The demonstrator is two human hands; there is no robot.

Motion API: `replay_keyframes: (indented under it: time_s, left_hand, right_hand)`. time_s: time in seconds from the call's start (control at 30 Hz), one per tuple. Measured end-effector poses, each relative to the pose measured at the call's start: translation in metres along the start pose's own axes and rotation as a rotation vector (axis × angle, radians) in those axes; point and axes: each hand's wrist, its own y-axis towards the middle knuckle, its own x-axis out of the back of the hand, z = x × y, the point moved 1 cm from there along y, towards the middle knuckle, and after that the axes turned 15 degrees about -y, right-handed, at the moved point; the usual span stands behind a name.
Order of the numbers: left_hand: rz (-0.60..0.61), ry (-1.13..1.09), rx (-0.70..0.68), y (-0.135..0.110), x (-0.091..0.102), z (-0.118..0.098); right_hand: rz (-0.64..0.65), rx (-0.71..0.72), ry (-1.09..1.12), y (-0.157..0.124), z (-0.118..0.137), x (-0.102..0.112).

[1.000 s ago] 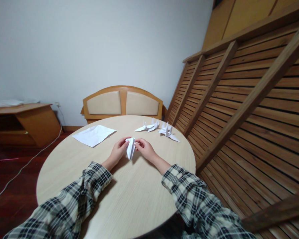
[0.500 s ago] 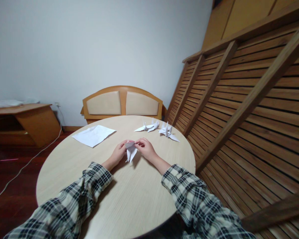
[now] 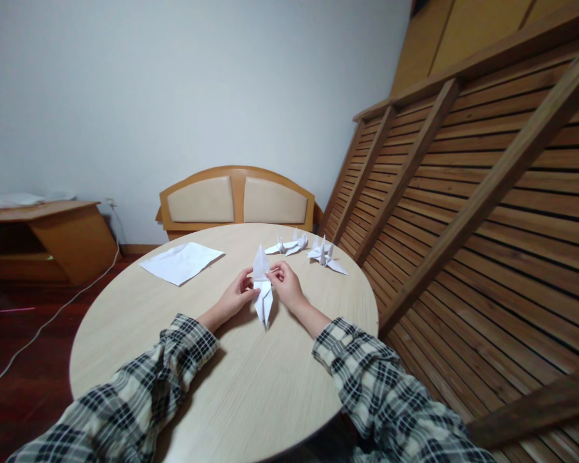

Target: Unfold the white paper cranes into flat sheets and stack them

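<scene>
A half-folded white paper figure point(image 3: 262, 289) stands between my hands over the middle of the round wooden table point(image 3: 251, 392). Its upper flap points up and its narrow tips point down toward me. My left hand point(image 3: 236, 297) pinches its left side. My right hand point(image 3: 284, 286) pinches its right side near the top fold. Both hands are closed on the paper, and my sleeves are plaid.
A flat white sheet point(image 3: 181, 262) lies at the table's far left. Two finished paper cranes point(image 3: 289, 245) point(image 3: 325, 254) sit at the far right. Behind the table stands a padded chair back point(image 3: 236, 200). Slatted wood panelling point(image 3: 473, 212) runs along the right, a low cabinet point(image 3: 53, 238) on the left.
The paper was a small folded packet between my fingers. One flap has swung up and the figure is now longer, with its tips reaching toward me. My hands stayed in place.
</scene>
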Motion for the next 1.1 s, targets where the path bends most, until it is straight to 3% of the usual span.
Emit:
replay_keyframes:
  time_s: [0.2,0.47,0.63,0.77,0.9,1.1]
  left_hand:
    - [-0.075,0.003,-0.042,-0.001,0.001,-0.005]
    - [-0.034,0.216,-0.074,0.003,0.005,-0.003]
    - [-0.105,0.35,-0.147,0.005,0.006,-0.003]
    - [-0.23,0.453,-0.226,0.008,0.012,-0.005]
    - [-0.255,0.436,-0.221,0.008,0.013,-0.006]
    - [-0.241,0.309,-0.18,0.005,0.005,-0.008]
  right_hand:
    - [-0.029,0.025,-0.047,0.002,-0.004,0.001]
    - [0.028,-0.076,-0.047,0.003,-0.005,0.002]
    - [0.12,-0.129,0.095,0.001,-0.001,0.0]
    - [0.191,-0.07,0.123,-0.002,0.004,-0.005]
    - [0.169,-0.015,0.084,-0.005,0.007,-0.005]
    - [-0.006,0.107,-0.038,-0.008,0.021,0.004]
